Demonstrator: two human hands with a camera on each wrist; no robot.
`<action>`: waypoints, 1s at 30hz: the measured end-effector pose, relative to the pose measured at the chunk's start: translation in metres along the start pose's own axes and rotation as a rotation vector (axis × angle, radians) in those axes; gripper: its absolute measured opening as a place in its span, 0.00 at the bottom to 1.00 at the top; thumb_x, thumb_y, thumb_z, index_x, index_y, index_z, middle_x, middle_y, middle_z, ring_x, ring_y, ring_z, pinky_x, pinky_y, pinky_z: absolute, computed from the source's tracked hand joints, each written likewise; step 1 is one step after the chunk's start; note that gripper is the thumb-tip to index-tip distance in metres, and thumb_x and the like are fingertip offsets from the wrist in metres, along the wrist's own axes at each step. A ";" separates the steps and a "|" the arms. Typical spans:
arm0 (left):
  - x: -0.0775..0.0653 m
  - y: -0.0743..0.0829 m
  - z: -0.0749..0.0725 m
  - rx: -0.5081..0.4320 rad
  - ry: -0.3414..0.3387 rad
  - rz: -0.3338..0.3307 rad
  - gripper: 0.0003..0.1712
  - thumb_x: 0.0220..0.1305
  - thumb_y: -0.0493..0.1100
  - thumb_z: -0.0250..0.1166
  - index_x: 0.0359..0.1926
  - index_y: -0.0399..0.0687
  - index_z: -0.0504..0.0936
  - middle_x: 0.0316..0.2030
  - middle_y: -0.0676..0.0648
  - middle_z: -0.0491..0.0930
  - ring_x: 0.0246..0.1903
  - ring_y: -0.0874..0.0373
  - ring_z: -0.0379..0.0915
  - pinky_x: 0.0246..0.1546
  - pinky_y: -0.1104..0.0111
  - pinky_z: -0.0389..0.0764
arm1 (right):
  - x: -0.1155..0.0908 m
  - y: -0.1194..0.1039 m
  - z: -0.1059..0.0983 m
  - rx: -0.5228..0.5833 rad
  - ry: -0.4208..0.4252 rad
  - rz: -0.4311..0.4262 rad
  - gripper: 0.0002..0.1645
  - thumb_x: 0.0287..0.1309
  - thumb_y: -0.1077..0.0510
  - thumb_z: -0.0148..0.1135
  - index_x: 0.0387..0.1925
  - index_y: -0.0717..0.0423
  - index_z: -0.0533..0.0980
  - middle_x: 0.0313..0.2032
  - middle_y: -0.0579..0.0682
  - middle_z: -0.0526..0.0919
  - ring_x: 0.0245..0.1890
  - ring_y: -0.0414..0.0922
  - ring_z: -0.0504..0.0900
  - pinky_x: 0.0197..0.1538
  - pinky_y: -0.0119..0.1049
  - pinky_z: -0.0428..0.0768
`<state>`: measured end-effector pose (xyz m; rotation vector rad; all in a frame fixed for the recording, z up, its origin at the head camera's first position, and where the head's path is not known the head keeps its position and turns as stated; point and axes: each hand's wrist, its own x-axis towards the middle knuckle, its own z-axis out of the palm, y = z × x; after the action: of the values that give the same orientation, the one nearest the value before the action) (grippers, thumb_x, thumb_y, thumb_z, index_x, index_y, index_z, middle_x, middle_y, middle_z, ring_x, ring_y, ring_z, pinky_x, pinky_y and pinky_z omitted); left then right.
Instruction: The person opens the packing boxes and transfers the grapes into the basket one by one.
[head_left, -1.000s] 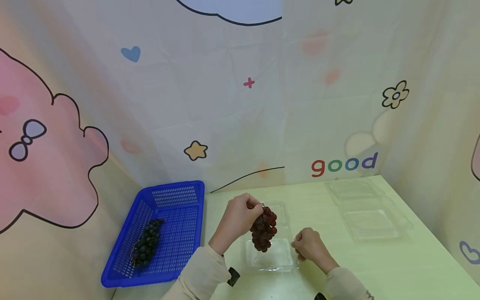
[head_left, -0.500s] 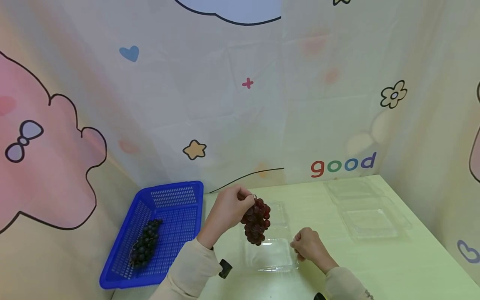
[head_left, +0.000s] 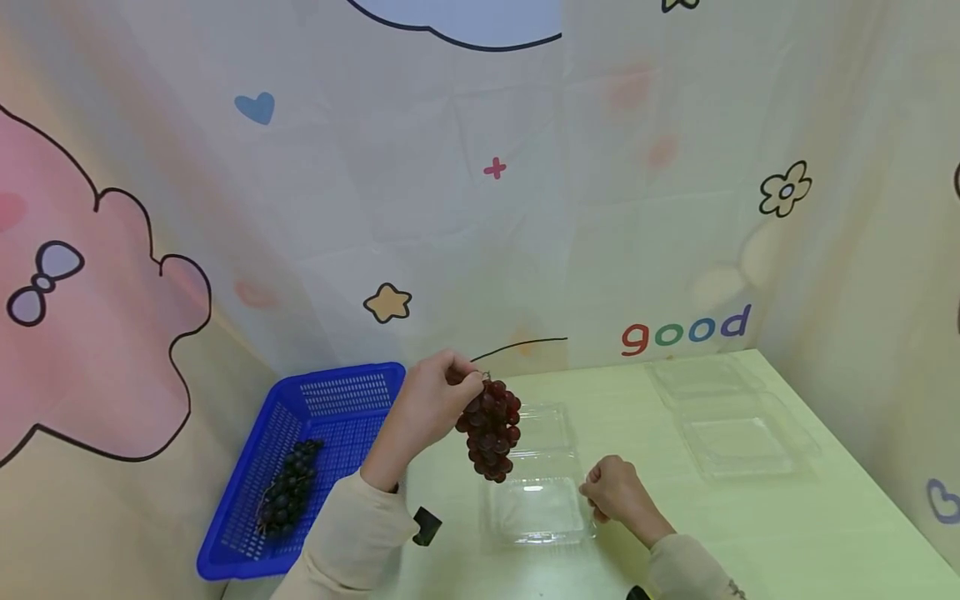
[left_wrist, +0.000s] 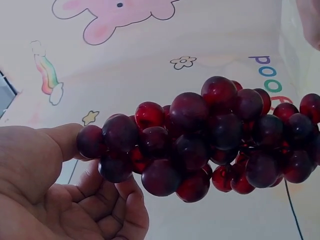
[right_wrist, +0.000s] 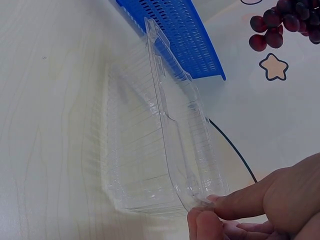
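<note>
A bunch of dark red grapes hangs from my left hand, which pinches it at the stem end between thumb and fingers. In the left wrist view the grapes stretch away from the thumb, and the stem is hidden. Below and to the right of the bunch, a clear plastic clamshell box stands on the table with its lid folded back. My right hand is at the box's right side. The right wrist view shows that hand pinching the rim of the clear box.
On the left stands a blue perforated basket with a bunch of black grapes in it. Another clear clamshell box lies at the right of the table. A printed cloth hangs behind the table.
My left hand has moved left and up, carrying the red grapes from over the box toward the basket side. My right hand has stayed at the box.
</note>
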<state>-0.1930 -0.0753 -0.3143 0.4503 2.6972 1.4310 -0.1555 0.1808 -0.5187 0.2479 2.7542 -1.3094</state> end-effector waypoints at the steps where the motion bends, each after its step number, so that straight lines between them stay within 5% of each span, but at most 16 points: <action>1: 0.000 0.000 -0.002 0.004 0.005 0.000 0.05 0.70 0.41 0.62 0.40 0.45 0.83 0.34 0.47 0.82 0.31 0.54 0.75 0.29 0.65 0.79 | 0.000 0.000 0.000 -0.002 0.001 -0.001 0.24 0.60 0.71 0.65 0.12 0.57 0.69 0.12 0.50 0.76 0.10 0.42 0.77 0.24 0.34 0.79; 30: -0.023 -0.016 -0.068 0.062 0.086 -0.038 0.12 0.75 0.44 0.59 0.49 0.40 0.82 0.46 0.41 0.83 0.42 0.48 0.75 0.38 0.63 0.77 | -0.003 -0.001 0.004 -0.012 0.012 -0.022 0.23 0.59 0.71 0.64 0.11 0.58 0.70 0.09 0.48 0.74 0.09 0.42 0.76 0.24 0.34 0.79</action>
<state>-0.1869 -0.1445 -0.2906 0.3461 2.8080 1.3911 -0.1525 0.1770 -0.5199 0.2258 2.7815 -1.3007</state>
